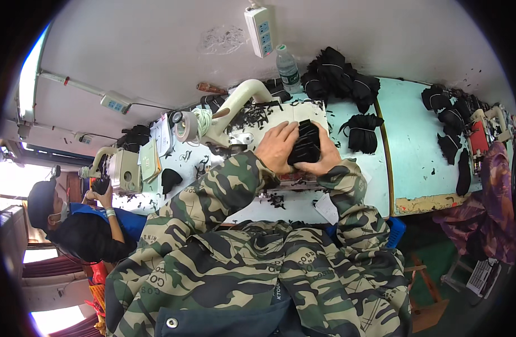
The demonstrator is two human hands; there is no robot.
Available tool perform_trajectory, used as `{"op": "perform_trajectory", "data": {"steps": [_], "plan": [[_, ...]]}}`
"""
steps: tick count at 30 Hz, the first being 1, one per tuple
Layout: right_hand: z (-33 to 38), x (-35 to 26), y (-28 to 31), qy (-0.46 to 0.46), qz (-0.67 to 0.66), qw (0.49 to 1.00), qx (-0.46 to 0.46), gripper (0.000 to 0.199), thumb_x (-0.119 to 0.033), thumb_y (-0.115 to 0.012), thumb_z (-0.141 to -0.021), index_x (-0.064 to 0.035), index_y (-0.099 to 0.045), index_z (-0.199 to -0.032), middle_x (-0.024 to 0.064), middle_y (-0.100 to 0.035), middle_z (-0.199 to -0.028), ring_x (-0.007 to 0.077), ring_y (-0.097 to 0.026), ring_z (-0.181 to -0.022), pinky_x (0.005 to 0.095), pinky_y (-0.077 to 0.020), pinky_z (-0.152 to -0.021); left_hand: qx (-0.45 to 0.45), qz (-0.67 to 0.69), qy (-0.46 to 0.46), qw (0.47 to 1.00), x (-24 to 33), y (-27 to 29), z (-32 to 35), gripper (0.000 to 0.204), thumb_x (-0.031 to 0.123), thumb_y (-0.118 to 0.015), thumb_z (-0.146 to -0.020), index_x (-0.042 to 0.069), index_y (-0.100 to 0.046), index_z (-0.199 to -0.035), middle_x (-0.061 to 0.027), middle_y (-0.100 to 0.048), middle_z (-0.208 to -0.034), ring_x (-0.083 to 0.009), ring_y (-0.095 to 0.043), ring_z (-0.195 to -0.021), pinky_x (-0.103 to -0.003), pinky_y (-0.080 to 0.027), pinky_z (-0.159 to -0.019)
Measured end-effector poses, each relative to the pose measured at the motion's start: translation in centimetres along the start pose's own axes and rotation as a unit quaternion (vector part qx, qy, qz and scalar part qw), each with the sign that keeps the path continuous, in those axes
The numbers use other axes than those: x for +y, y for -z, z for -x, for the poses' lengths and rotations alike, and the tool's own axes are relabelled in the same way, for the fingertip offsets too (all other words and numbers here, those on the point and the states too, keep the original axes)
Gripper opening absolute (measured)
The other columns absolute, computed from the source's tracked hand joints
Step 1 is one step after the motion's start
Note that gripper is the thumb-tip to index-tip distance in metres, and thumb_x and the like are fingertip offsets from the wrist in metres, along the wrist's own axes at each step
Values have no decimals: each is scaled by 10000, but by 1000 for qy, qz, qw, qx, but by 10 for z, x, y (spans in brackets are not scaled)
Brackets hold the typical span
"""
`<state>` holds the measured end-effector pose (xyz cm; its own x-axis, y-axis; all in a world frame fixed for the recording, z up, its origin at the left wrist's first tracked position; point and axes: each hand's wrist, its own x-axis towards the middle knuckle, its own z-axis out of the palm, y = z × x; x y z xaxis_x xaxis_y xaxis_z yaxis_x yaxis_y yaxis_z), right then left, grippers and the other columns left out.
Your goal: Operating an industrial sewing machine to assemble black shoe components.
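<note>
A compact stack of black fabric pieces (306,145) is held between my two hands above the white bed of a sewing machine (235,109). My left hand (277,146) presses against the stack's left side with its fingers pointing away from me. My right hand (326,150) wraps the right side, its thumb along the near edge. Just left of my hands is the machine's head, with a pale green thread spool (203,122) beside it. Black scraps (255,115) lie scattered over the bed behind my left hand.
Tied black fabric bundles (362,133) sit to the right, with more piled behind near a water bottle (289,70). A second pale table (418,146) adjoins on the right. To the left, a co-worker (89,224) holds a dark piece at another sewing machine (120,171).
</note>
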<state>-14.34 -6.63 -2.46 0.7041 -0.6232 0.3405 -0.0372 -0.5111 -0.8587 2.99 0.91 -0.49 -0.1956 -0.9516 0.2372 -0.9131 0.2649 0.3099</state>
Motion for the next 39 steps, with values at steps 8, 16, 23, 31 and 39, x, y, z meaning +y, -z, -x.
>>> {"op": "perform_trajectory", "data": {"steps": [8, 16, 23, 31, 39], "plan": [[24, 12, 4, -24, -67, 985, 158, 535, -113, -735, -682, 7, -507, -1151, 136, -566, -1071, 241, -578, -966, 315, -450, -846, -13, 21, 2, 1000, -4, 5, -7, 711, 199, -747, -520, -8, -454, -1134, -160, -487, -1110, -333, -431, -1097, -412, -360, -923], [19, 13, 14, -113, -246, 890, 368, 149, -73, -548, -868, 26, -576, -976, 116, -637, -940, 139, -598, -763, 261, -483, -714, -66, 63, 48, 995, -13, 2, -13, 547, 176, -716, -584, 10, -478, -1049, -167, -544, -975, -351, -484, -957, -415, -399, -830], [-42, 45, 61, -49, -92, 885, 454, 194, -138, -596, -845, 23, -578, -953, 48, -614, -818, 96, -551, -716, 243, -447, -643, -40, 159, -3, 986, -10, 17, -9, 387, 136, -716, -646, 17, -544, -972, -166, -550, -844, -348, -508, -870, -391, -415, -770], [-15, 12, -10, -87, -274, 957, 33, 537, -145, -660, -779, 15, -423, -1233, 88, -590, -1046, 162, -592, -894, 256, -456, -806, 15, 128, 49, 990, -32, 14, 6, 444, 126, -702, -604, 24, -525, -998, -152, -549, -900, -343, -506, -887, -409, -419, -776], [-14, 12, -14, 23, -27, 998, 46, 833, -118, -747, -612, -9, -290, -1299, 167, -534, -1112, 227, -568, -997, 306, -441, -880, 20, 54, 24, 998, -32, 19, 6, 776, 104, -717, -566, 7, -373, -1255, -179, -402, -1274, -351, -433, -1109, -404, -392, -939]]}}
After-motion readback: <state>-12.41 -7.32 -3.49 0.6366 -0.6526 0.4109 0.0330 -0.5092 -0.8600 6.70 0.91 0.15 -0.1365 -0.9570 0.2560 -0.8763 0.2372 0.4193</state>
